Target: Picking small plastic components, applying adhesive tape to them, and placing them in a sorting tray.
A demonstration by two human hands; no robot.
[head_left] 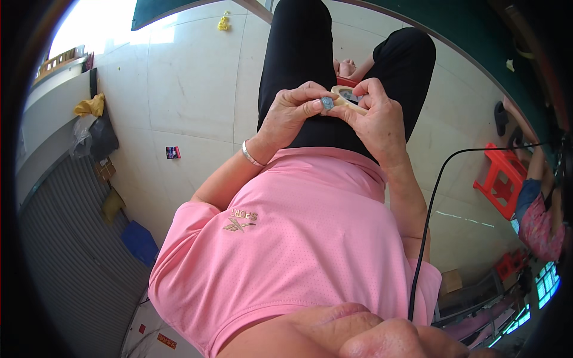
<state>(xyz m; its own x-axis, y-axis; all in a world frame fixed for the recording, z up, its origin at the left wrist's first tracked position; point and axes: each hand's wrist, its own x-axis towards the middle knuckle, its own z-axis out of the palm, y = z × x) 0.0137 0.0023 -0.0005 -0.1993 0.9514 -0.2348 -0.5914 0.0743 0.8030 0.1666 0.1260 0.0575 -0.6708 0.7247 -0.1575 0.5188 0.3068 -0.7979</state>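
My hands meet above my lap, in front of my black trousers. My left hand, with a silver bangle at its wrist, pinches a small blue-grey piece between thumb and fingers. What kind of thing it is cannot be made out. Thumb and fingers of my right hand grip a cream-coloured ring, which looks like a roll of tape. A pale strip between the hands lies close to the blue-grey piece; whether it is stuck to it is too small to tell.
A green-topped table curves along the upper right. On the pale tiled floor lie a yellow trinket and a small dark-and-pink packet. A red plastic stool stands right, near another person. A black cable hangs beside my right arm.
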